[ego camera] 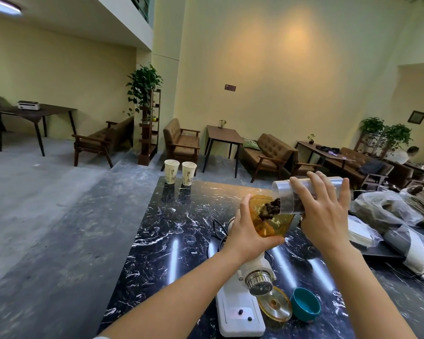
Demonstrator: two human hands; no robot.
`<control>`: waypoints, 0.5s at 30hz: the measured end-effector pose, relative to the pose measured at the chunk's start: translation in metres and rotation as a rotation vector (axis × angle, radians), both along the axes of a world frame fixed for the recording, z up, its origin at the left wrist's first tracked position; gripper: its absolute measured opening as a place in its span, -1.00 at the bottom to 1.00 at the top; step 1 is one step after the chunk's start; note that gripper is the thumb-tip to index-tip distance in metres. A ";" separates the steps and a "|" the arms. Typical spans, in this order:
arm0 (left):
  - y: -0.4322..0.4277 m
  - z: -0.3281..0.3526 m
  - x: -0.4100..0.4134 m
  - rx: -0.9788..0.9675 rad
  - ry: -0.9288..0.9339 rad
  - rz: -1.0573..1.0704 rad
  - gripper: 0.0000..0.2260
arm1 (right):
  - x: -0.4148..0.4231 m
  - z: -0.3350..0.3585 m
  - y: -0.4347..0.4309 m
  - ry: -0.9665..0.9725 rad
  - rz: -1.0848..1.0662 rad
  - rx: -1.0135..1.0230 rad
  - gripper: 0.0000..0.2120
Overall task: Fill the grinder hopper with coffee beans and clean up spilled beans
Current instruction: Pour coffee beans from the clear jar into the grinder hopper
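A white coffee grinder (240, 311) stands on the black marble counter (171, 241). Its amber hopper (267, 223) is gripped from the left by my left hand (245, 233). My right hand (326, 214) holds a clear jar (287, 194) tipped sideways, its mouth over the hopper. Dark coffee beans (271, 207) slide from the jar into the hopper. Two stray beans (245, 314) lie on the grinder's base. The amber hopper lid (275, 304) lies flat beside the grinder, and a teal jar lid (305, 304) sits to its right.
Two paper cups (180, 172) stand at the counter's far left corner. Plastic bags and paper filters (387, 216) crowd the right side. A black cord (218, 231) trails behind the grinder. Sofas and tables fill the room beyond, where a person (402, 155) sits far right.
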State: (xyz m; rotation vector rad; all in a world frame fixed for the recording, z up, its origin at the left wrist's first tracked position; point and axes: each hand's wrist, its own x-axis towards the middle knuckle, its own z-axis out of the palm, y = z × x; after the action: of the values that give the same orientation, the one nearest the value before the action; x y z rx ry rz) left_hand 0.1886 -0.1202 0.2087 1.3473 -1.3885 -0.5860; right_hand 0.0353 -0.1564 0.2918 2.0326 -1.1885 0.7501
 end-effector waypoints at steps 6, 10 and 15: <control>0.000 -0.001 0.001 0.000 -0.004 -0.008 0.04 | 0.002 0.000 0.001 0.004 0.001 0.005 -0.22; 0.000 -0.001 0.001 -0.005 -0.012 -0.009 0.03 | 0.002 0.000 0.000 -0.006 0.014 0.003 -0.22; 0.000 -0.001 0.001 -0.016 -0.014 -0.012 0.02 | 0.000 -0.002 -0.001 -0.033 0.024 0.027 -0.19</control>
State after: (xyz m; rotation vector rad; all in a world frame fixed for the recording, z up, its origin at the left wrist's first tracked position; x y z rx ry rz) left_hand 0.1898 -0.1206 0.2077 1.3338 -1.4101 -0.5734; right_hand 0.0355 -0.1574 0.2902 2.0669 -1.2011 0.7863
